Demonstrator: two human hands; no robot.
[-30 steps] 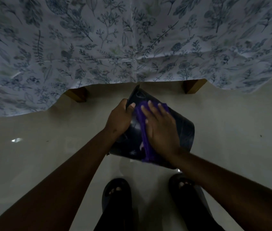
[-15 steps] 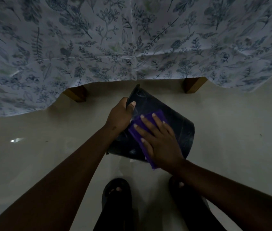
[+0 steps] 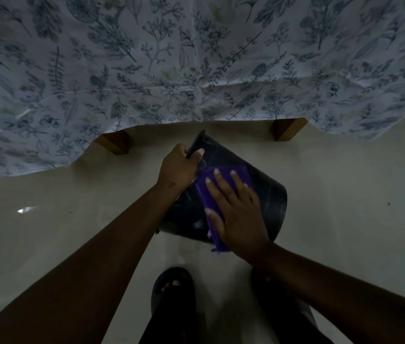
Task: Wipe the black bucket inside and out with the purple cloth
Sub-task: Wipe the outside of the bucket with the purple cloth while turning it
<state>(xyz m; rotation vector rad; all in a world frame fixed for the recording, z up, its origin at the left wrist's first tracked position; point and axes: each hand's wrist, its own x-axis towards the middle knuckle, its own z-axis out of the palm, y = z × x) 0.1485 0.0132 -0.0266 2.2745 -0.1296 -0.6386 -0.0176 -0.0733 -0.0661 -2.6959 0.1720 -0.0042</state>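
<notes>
The black bucket (image 3: 268, 194) is tipped on its side in mid-air above the floor, its rim pointing left and away from me. My left hand (image 3: 177, 170) grips that rim at the upper left, thumb over the edge. My right hand (image 3: 238, 214) lies flat on the bucket's outer wall, fingers spread, pressing the purple cloth (image 3: 208, 202) against it. The cloth shows in front of the fingers and along the hand's left side, with a frayed end hanging below the bucket. The bucket's inside is hidden.
A table draped with a leaf-patterned cloth (image 3: 196, 58) fills the top of the view; two wooden legs (image 3: 115, 144) (image 3: 287, 129) stand just beyond the bucket. Pale glossy floor (image 3: 60, 219) spreads all around. My dark sandals (image 3: 172, 289) are directly below the bucket.
My right hand has slid the purple cloth back and forth along the bucket's outer wall and now sits toward the lower end. The left hand keeps its grip on the rim.
</notes>
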